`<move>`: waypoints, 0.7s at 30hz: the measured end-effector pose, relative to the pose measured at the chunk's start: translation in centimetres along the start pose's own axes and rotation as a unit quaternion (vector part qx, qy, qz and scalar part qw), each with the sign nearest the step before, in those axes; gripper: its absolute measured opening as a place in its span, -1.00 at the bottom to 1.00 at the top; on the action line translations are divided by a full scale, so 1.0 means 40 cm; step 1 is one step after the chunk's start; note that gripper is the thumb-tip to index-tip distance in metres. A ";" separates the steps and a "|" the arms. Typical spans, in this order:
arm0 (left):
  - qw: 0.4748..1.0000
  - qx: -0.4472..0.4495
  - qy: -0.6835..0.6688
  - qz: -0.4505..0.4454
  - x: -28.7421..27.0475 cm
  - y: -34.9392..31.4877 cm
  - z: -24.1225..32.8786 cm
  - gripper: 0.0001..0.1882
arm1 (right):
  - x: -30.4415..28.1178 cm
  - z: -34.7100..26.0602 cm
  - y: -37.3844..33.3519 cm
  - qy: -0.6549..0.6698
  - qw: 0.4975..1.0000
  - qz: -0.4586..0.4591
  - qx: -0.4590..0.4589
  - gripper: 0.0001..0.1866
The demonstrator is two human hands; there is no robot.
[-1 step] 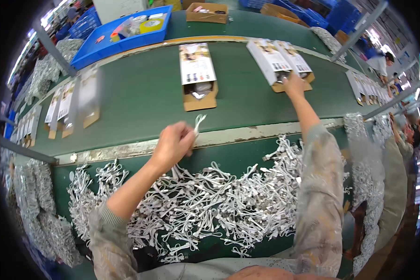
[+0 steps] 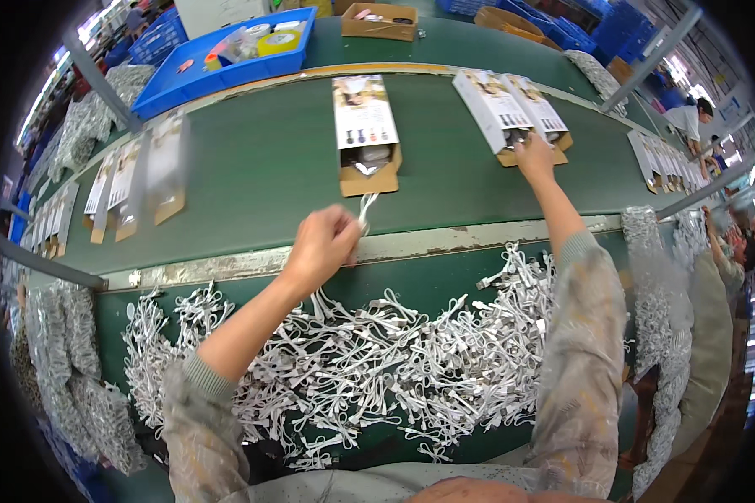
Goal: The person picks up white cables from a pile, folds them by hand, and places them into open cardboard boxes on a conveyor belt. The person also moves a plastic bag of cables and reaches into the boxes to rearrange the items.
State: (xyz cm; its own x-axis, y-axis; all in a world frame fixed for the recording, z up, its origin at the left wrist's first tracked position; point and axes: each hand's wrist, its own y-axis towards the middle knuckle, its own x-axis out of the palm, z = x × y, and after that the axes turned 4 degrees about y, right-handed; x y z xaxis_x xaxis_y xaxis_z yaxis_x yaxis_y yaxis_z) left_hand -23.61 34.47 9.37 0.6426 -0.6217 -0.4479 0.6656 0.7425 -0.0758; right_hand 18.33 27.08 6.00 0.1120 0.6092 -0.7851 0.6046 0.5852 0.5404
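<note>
My left hand [image 2: 323,245], fingers closed in a pinch, holds a white charging cable [image 2: 367,204]. The cable's looped end points up at the lower flap of an open white box [image 2: 366,113], which lies on the green belt; whether they touch I cannot tell. Inside that box's near end a rounded item in clear wrap [image 2: 369,158] shows. My right hand [image 2: 534,156] reaches to the open near ends of two boxes side by side, a left box [image 2: 492,102] and a right box [image 2: 535,105]. Its fingers are bent at the opening, and what they grip is hidden.
Below the belt's pale worn edge [image 2: 445,244] spreads a heap of white cables [image 2: 411,356]. More open boxes [image 2: 122,186] stand at left and along the far right [image 2: 663,159]. A blue tray [image 2: 226,74] with tape rolls sits beyond the belt. Grey metal posts [image 2: 101,80] flank it.
My left hand has moved slightly up and right, bringing the cable closer to the middle box's flap. My right hand stays at the two boxes. The whole view has shifted a little.
</note>
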 end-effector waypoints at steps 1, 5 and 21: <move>0.999 -0.026 -0.042 0.006 0.017 0.041 0.005 -0.79 | -0.021 -0.016 -0.026 0.022 0.999 -0.037 0.001 -0.70; 0.976 -0.102 -0.185 0.045 0.126 0.186 0.027 -0.81 | -0.179 -0.120 -0.145 0.125 0.977 -0.173 0.018 -0.78; 0.989 0.031 -0.072 -0.128 0.248 -0.018 -0.014 -0.36 | -0.405 -0.153 -0.402 -0.078 0.850 -0.518 -0.056 -0.46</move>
State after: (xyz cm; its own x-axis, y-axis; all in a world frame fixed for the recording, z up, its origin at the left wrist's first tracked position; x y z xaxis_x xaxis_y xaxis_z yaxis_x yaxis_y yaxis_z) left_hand -17.92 27.93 4.49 0.4949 -0.8195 -0.2889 0.8325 0.5425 -0.1127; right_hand 1.96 11.08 11.87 -0.3263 -0.3374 -0.8830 0.3640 0.8172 -0.4468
